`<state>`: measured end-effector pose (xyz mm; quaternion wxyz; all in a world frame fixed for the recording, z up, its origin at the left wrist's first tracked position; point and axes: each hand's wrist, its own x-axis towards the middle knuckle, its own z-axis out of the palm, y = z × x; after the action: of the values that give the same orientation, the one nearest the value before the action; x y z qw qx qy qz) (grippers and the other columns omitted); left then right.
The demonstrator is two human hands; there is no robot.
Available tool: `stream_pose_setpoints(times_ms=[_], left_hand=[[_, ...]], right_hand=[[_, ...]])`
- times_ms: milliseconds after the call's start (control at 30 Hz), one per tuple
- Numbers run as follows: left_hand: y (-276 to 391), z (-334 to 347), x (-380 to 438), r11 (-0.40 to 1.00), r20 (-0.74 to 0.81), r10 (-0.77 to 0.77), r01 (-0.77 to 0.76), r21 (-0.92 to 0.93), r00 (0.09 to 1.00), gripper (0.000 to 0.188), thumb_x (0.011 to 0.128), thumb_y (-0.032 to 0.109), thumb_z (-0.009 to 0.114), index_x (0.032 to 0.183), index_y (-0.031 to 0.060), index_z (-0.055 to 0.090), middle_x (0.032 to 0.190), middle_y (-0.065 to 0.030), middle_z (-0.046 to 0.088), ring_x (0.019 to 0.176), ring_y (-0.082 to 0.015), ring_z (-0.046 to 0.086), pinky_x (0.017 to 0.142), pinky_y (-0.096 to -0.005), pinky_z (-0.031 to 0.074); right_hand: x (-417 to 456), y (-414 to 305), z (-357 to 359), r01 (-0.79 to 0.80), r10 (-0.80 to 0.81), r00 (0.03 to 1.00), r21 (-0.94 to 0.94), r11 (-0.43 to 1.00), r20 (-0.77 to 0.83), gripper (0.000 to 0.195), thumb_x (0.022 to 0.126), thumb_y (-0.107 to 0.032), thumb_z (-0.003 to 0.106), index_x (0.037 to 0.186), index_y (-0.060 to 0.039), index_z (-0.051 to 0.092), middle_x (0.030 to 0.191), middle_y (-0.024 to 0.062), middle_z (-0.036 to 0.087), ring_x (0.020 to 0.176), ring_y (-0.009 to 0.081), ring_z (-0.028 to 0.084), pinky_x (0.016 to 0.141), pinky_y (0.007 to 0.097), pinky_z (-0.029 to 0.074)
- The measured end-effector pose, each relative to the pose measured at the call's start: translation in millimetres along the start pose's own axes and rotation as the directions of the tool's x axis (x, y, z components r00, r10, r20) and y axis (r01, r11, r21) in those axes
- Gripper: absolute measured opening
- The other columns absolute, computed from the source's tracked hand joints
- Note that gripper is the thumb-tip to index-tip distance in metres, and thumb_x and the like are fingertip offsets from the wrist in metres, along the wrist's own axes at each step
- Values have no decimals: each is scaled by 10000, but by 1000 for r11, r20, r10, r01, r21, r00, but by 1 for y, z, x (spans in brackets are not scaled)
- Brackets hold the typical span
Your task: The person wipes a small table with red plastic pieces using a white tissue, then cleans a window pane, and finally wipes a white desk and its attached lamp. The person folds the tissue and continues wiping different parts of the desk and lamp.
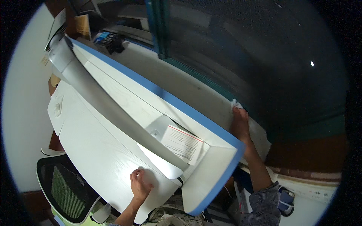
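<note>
My right hand (pixel 240 123) reaches past the blue-edged desk panel (pixel 169 100) to the window sill (pixel 195 87), its fingers closed on a crumpled white tissue or cloth (pixel 236 104) against the green window frame (pixel 215 84). Over the white desktop (pixel 104 147) hovers my left hand (pixel 140 185), fingers loosely curled and holding nothing; whether it touches the surface is not plain. A long grey and white lamp (pixel 113 107) arches across the desk, its near end close to my left hand. Beside that end lies a printed sheet or booklet (pixel 183 142), partly over a grey base (pixel 158 127).
A dark box (pixel 105 41) and a black object sit at the sill's far end. A mesh-backed chair (pixel 66 189) stands at the lower left. A blue and white item (pixel 285 201) rests on a white surface at the lower right. The raised panel separates desk and sill.
</note>
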<state>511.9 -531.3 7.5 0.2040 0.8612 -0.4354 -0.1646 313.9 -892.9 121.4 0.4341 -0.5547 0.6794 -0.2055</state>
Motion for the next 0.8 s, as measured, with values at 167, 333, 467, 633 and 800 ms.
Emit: stream_pose_setpoints(times_ms=[167,333,467,633,800], left_hand=[[-2,2,5,989,-26,148,-148,4,989,741,410,61,807,1103,15,549,1094,-166,470,1012,-341,460,823,-406,447],[-6,4,6,997,49,73,-71,-40,996,710,461,61,774,1131,34,540,1127,-157,470,1015,-336,457,793,-400,465],[1,-5,6,993,93,-80,87,-75,992,719,445,72,782,1123,47,546,1134,-137,470,1012,-329,458,786,-390,466],[-4,-3,5,998,52,-45,47,-42,998,680,445,67,770,1093,52,564,1111,-125,481,992,-322,471,762,-381,474],[4,-13,11,996,67,-53,58,-69,996,627,464,78,769,1062,60,578,1114,-116,475,972,-322,479,746,-385,479]], right_hand=[[57,-36,69,776,-670,620,-444,448,408,284,902,-53,409,1184,-47,442,1130,192,451,1028,337,470,917,393,383],[95,-103,153,888,-729,157,-419,-191,666,400,837,-6,514,1221,-3,403,1120,215,464,983,288,496,935,365,411],[89,-164,218,364,-342,233,-408,-837,910,306,863,-66,449,1150,40,469,1069,198,471,976,284,473,893,353,425],[142,-209,309,840,-702,313,-531,-110,640,338,857,-75,427,1169,47,471,1141,198,468,1088,335,447,922,429,403],[172,-264,360,922,-720,368,-331,201,588,334,835,-72,469,1163,-11,467,1216,160,421,1209,329,358,947,448,378]])
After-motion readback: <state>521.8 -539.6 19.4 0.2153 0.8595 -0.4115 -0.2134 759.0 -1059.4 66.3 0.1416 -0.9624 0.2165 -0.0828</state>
